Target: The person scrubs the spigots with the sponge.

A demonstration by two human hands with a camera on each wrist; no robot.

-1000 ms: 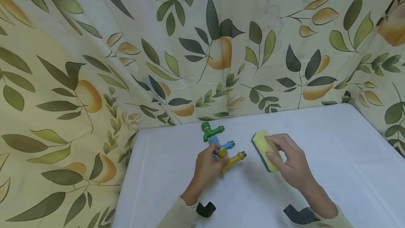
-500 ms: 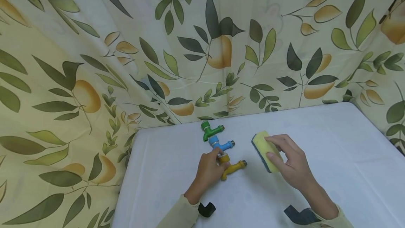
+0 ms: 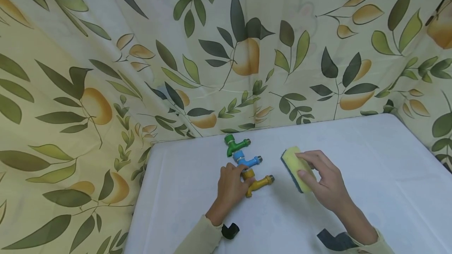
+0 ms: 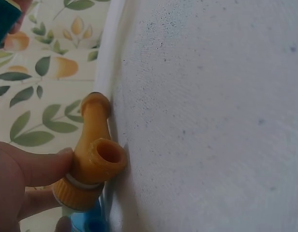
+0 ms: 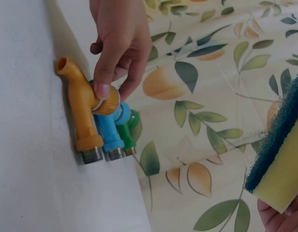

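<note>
A yellow tap (image 3: 261,183) with a ribbed cap and threaded metal end is pinched at its cap by my left hand (image 3: 230,187); the left wrist view shows the thumb against the tap's body (image 4: 93,140). Just behind it on the table lie a blue tap (image 3: 248,160) and a green tap (image 3: 236,144), both apart from the fingers. To the right, my right hand (image 3: 326,181) grips a yellow sponge (image 3: 298,167) above the table, its dark scouring side facing left, toward the taps. In the right wrist view the sponge (image 5: 279,169) is partly cut off.
A white cloth covers the table (image 3: 370,160). Leaf-and-fruit patterned curtain (image 3: 226,58) hangs behind and at the left side. Dark bands (image 3: 230,231) sit at both wrists.
My left hand has drawn the yellow tap slightly toward me, away from the blue tap, which now shows fully. The right hand with the sponge stays nearly still.
</note>
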